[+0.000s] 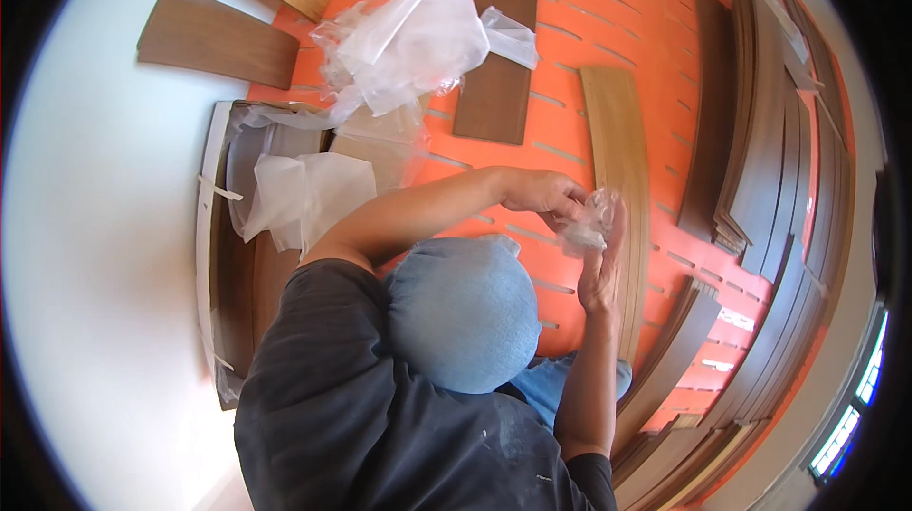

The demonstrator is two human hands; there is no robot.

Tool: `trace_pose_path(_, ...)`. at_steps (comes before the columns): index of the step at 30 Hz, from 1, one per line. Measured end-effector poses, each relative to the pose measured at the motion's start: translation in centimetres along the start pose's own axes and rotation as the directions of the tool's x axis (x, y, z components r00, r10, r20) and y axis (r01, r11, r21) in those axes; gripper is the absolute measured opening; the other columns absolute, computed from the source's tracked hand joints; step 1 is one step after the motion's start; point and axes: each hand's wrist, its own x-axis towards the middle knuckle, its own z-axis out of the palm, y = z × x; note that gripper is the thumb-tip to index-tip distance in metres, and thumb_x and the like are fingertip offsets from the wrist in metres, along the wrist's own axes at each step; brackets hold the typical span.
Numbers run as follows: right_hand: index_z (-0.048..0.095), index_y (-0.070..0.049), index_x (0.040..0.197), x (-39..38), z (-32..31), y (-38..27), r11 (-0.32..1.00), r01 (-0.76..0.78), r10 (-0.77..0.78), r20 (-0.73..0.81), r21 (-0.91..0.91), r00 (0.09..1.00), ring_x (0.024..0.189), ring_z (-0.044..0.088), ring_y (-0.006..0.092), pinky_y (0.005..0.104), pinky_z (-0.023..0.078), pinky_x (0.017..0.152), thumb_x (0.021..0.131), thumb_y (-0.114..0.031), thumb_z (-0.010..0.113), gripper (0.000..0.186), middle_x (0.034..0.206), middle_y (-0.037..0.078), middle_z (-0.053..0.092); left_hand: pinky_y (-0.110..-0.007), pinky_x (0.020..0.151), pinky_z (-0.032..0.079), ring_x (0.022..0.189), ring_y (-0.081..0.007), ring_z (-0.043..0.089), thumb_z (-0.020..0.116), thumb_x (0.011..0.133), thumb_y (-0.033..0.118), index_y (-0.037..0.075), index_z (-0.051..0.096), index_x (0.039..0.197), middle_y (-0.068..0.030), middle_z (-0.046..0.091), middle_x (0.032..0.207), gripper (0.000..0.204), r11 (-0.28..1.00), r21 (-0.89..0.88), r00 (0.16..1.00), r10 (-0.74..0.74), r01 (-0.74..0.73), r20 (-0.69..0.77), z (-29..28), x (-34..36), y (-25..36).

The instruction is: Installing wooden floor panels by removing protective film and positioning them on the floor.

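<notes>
In front of my bent knee, both hands meet around a small wad of clear plastic film (pixel 586 228). My left hand (pixel 545 194) reaches across from the left, its fingers closed on the top of the wad. On the other side, my right hand (pixel 601 274) presses against the film with its thumb and fingers raised alongside it. A lighter brown floor plank (pixel 617 145) lies just behind and under my right hand. The fingertips are partly hidden by the crumpled film.
Crumpled plastic sheeting (pixel 408 36) covers part of the slotted orange underlay (pixel 570 27), beside a dark plank (pixel 499 55). An opened carton (pixel 211 255) stands left, with another plastic sheet (pixel 318 190) over it. Stacked planks (pixel 760 150) line the right. One plank (pixel 218 36) lies upper left.
</notes>
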Motion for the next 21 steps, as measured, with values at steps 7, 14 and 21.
trace_pose_path(7,0.029,-0.003,0.160,-3.0,-3.1,12.7,0.950,-0.240,0.275,-0.167,0.200,0.947,0.150,0.035,0.0346,0.0485,0.027,0.124,0.107,-0.040,0.051,0.068,0.162,0.020,0.037,-0.041,0.104,0.050,0.116,-0.0198,0.062,0.073,0.091,0.012,0.007,0.059,0.131,-0.0083,0.064,0.125,0.043,0.868,0.308,0.502,0.481,-0.389,-0.719,-8.0,-10.5,7.0)
trace_pose_path(14,0.044,-0.003,0.148,-8.2,-8.7,30.1,0.669,-0.614,0.452,-0.428,-0.418,0.783,0.138,0.044,0.0429,0.0501,0.037,0.116,0.102,-0.036,0.061,0.059,0.148,0.026,0.046,-0.057,0.112,0.038,0.138,-0.0329,0.048,0.067,0.088,0.022,0.019,0.060,0.135,-0.0094,0.057,0.142,0.047,0.038,0.446,0.350,0.561,0.894,-0.750,-23.4,-21.5,2.1)
trace_pose_path(21,0.046,-0.003,0.146,-8.6,-9.6,27.2,0.570,-0.632,0.592,-0.272,-0.525,0.759,0.133,0.048,0.0425,0.0491,0.041,0.110,0.097,-0.039,0.066,0.064,0.137,0.028,0.055,-0.055,0.117,0.035,0.144,-0.0362,0.042,0.053,0.099,0.024,0.014,0.055,0.144,-0.0133,0.045,0.156,0.046,0.329,-0.035,-0.208,0.507,0.944,-0.836,-23.9,-27.1,5.0)
